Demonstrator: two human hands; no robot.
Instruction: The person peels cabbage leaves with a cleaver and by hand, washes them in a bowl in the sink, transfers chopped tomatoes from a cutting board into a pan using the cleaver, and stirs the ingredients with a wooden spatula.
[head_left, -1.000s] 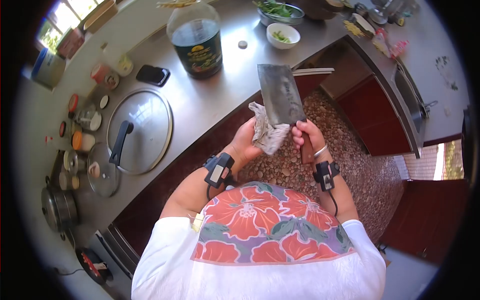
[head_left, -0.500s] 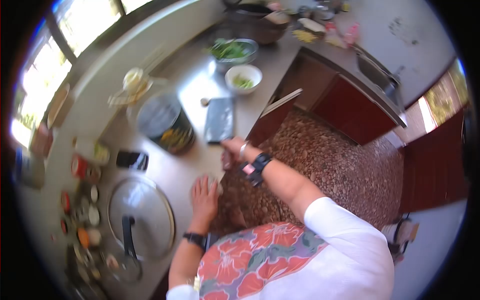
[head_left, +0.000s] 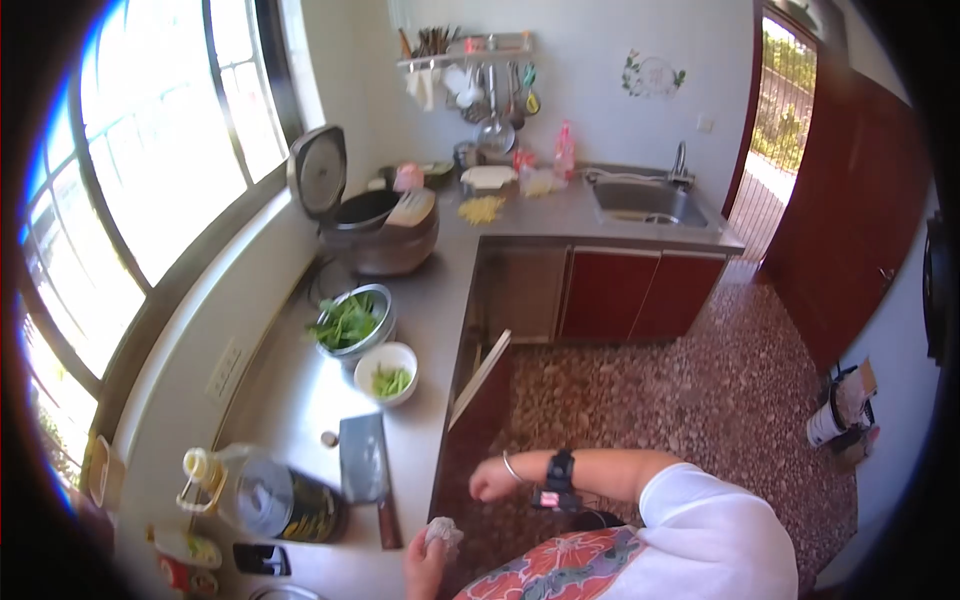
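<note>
A crumpled whitish cloth or tissue (head_left: 446,534) is in my left hand (head_left: 425,562), its fingers closed around it at the counter's front edge. My right hand (head_left: 491,480) is curled closed just past that edge, over the floor, with nothing visible in it. Between the hands and the oil bottle, a cleaver (head_left: 362,460) lies flat on the steel counter, touched by neither hand. Its brown handle points toward me. Beside the blade sits a small round brownish piece (head_left: 329,439). Behind the cleaver stands a white bowl (head_left: 402,358) of chopped green pieces.
A metal bowl of leafy greens (head_left: 346,322) and an open-lidded rice cooker (head_left: 385,240) stand farther along. The large oil bottle (head_left: 265,495) is left of the cleaver, a phone (head_left: 262,560) nearer me. A cabinet door (head_left: 482,380) hangs open; the sink (head_left: 650,205) is beyond.
My right hand has let go of the cleaver and moved off the counter. My left hand, earlier on the counter edge, now grips the whitish wad. The view has tilted up toward the sink.
</note>
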